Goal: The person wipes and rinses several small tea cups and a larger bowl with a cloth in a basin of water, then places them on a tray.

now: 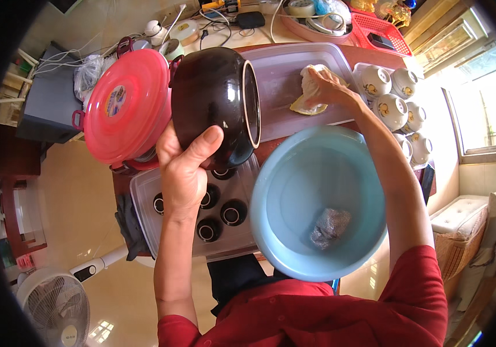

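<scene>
A large dark glazed ceramic pot [209,95] is held up and tilted in my left hand [185,169], its pale-rimmed mouth facing right. My right hand [328,86] grips a white cloth with a yellow edge [309,106] over a shallow clear plastic tray [274,95]. Closer to me, a round blue basin [269,243] holds water and a silvery mesh scrubbing cloth [330,227]. Below the pot, several small black cups [233,212] stand in another clear plastic tray [144,217], partly hidden by my left forearm.
A red lidded plastic tub [128,104] stands left of the pot. White bowls with a fruit pattern [389,112] sit upside down on a tray at right. Cables, a pink basin [291,27] and a red basket [382,32] line the back. A fan [55,303] stands lower left.
</scene>
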